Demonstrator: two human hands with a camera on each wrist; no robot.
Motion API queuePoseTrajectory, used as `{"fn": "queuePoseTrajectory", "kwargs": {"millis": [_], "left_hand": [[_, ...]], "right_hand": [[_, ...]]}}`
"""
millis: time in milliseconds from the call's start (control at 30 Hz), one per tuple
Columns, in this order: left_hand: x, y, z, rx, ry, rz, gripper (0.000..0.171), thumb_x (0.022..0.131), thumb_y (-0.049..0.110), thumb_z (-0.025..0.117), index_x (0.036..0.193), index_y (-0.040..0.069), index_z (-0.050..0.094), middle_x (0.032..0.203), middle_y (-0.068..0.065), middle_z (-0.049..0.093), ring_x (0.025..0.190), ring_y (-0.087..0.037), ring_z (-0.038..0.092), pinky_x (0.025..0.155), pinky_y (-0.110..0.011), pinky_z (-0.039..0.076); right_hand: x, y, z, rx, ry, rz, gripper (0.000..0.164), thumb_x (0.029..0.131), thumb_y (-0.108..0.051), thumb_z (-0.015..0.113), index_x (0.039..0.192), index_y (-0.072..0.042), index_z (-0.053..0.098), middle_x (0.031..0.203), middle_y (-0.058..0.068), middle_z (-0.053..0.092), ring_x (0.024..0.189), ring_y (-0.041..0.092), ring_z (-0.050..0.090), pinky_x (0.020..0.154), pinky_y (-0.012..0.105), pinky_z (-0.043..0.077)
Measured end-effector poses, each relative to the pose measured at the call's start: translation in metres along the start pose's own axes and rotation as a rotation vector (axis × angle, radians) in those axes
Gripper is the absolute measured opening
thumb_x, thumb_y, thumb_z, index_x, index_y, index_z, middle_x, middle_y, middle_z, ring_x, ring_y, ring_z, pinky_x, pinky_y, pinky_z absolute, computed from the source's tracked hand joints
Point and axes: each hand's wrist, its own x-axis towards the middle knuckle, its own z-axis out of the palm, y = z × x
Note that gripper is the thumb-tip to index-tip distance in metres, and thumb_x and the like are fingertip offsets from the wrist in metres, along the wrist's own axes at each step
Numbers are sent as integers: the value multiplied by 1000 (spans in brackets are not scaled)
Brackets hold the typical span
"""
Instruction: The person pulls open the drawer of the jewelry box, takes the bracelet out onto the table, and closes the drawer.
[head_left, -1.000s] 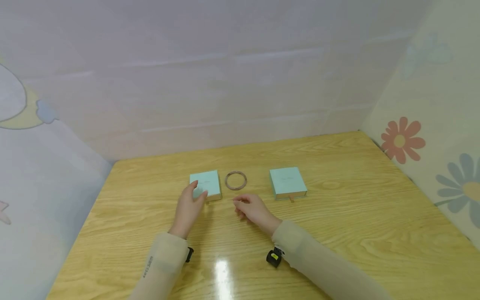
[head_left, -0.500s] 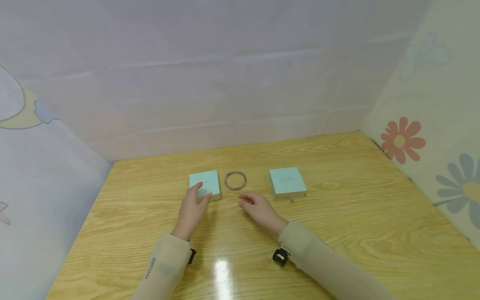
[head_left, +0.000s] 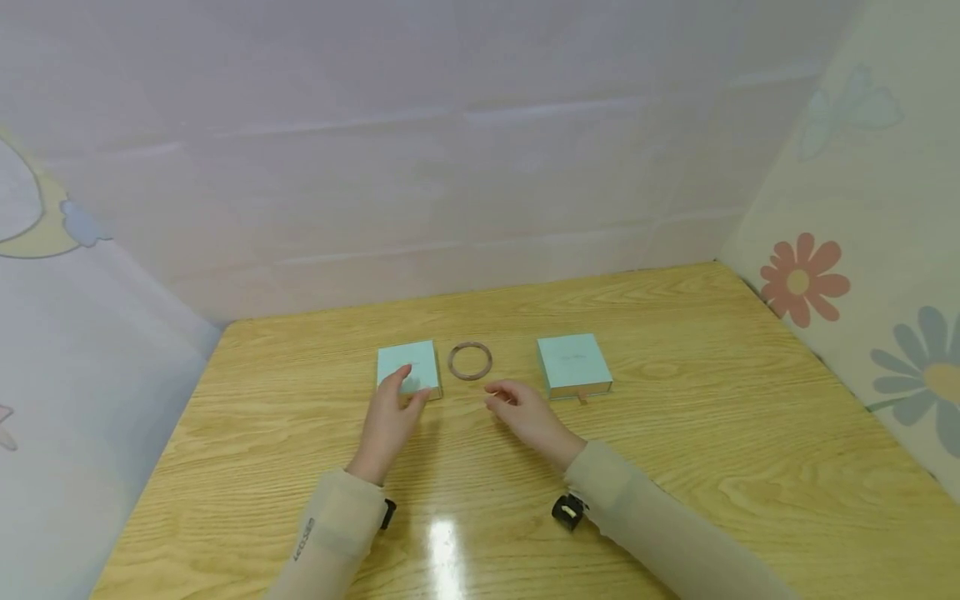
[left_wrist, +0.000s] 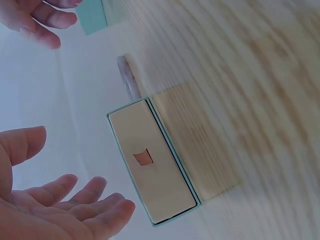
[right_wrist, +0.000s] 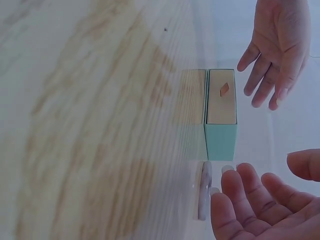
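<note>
My left hand (head_left: 388,423) hovers at the near side of the left mint-green box (head_left: 408,358), fingers relaxed and holding nothing. In the left wrist view that box shows a cream drawer front (left_wrist: 145,165) with a small orange ribbon tab (left_wrist: 143,158). A brownish bangle (head_left: 470,361) lies flat just right of the box; the left wrist view shows it edge-on. My right hand (head_left: 528,417) is raised over the table, nearer me than the bangle, its fingers loosely bent with nothing between them. In the right wrist view its fingertips (right_wrist: 231,180) overlap the bangle's edge.
A second mint-green box (head_left: 574,360) sits to the right, its ribbon tab facing me. All of it rests on a wood-grain table (head_left: 697,433) backed by a pale wall (head_left: 465,167). A black wrist device (head_left: 567,511) hangs under my right sleeve.
My right hand has drifted right and slightly back, away from the left box. The left hand has shifted a little right and toward me. Boxes and bangle stay put.
</note>
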Motion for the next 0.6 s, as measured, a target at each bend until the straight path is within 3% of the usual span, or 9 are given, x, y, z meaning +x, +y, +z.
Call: {"fn": "queuePoseTrajectory", "kwargs": {"millis": [600], "left_hand": [[-5,6,7,-22,-31,-3,56,98,18,60,143,-7,38,148,-26,37,138,-41,30,111,-54,27]], "right_hand": [[-6,2,-15,5,-2,-17,31,97,-5,54,123,13,57,96,19,64,85,29,59,71,28,47]]}}
